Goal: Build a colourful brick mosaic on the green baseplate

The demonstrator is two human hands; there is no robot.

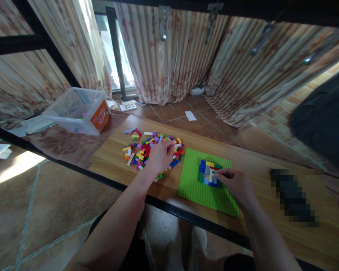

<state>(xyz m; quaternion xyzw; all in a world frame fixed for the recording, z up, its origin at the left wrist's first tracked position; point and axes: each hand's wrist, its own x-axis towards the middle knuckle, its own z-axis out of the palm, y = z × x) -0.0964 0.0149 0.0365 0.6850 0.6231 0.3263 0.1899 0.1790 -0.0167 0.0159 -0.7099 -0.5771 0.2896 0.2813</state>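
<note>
A green baseplate (194,180) lies on the wooden table (257,165), with a small block of blue, yellow and white bricks (207,173) built on it. My right hand (233,182) rests on the plate's right side, its fingers pinched on a small brick at the edge of the build. A pile of loose coloured bricks (141,148) lies to the plate's left. My left hand (159,156) sits on that pile with its fingers curled down into the bricks; what they hold is hidden.
A clear plastic box (76,111) with an orange label stands on the floor at the back left. Curtains (169,52) hang behind the table. A dark blurred object (295,197) lies on the table's right side. Black frame bars (25,41) cross the upper left.
</note>
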